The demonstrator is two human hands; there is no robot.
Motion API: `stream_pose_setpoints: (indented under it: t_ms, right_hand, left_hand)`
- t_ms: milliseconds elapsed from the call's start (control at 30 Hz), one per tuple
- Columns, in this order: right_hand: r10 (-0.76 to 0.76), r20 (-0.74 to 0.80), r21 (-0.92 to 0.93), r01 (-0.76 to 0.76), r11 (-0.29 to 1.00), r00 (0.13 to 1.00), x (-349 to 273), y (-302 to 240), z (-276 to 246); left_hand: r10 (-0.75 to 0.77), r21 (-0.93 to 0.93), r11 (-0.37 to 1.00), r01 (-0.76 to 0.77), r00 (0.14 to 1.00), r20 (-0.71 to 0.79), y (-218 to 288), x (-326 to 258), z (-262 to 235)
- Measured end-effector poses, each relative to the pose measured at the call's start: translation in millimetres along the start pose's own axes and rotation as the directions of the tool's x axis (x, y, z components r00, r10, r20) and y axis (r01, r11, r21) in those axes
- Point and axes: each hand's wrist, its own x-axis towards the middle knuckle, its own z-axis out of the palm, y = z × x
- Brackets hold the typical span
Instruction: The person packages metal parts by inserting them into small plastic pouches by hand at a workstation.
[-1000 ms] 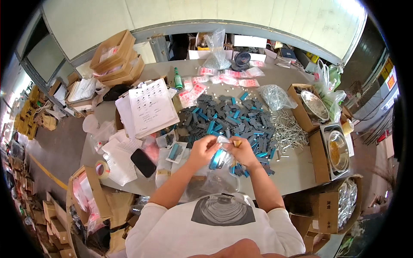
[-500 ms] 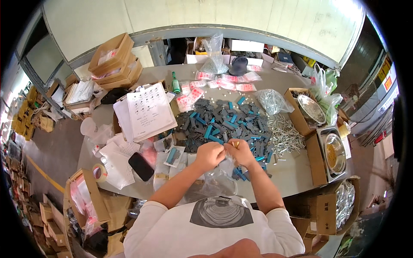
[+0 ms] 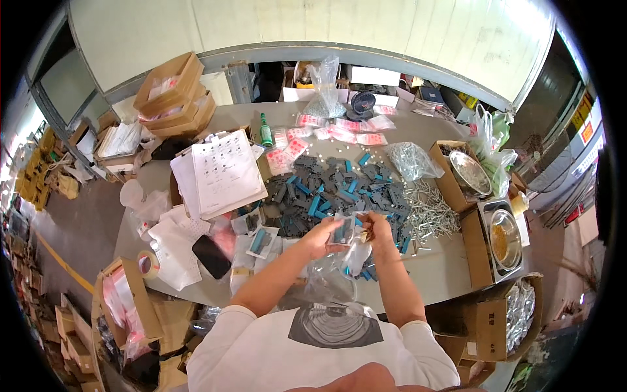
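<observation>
Pinching a flat, clear plastic bag point(image 3: 343, 230), my left fingers point(image 3: 329, 225) clamp it. My right fingers' point(image 3: 377, 223) grip I cannot tell

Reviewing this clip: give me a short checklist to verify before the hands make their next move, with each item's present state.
1. Left hand has hold of the small clear bag: ok.
2. Something blue-grey shows through that bag: ok.
3. Bag is sealed: cannot tell, too small to make out.
4. Right hand is free: cannot tell; its fingers are curled close to the bag's right side, and what they grip is unclear.
5. Screws lie apart from the pile of blue and grey parts: not ok, they meet at the pile's right edge.
6. Phone is away from both hands: ok.
</observation>
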Motion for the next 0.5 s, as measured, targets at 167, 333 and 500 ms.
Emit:
stream_pose_setpoints:
  t_ms: [167,333,500]
  right_hand:
    - [0.034,0.083,-0.030,-0.032,0.999,0.996,9.2,-1.6,-16.1]
    - [0.001,0.120,0.046,-0.007,0.999,0.993,13.5,3.4,-20.3]
    - [0.037,0.153,-0.018,-0.034,0.999,0.988,14.2,4.2,-22.7]
  left_hand:
    - [0.080,-0.218,0.972,-0.092,0.995,-0.061,2.0,1.3,1.6]
    - [0.098,-0.185,0.979,-0.084,0.993,0.071,3.1,2.1,-10.8]
    - [0.192,-0.156,0.968,-0.196,0.981,-0.041,5.7,-4.3,2.2]
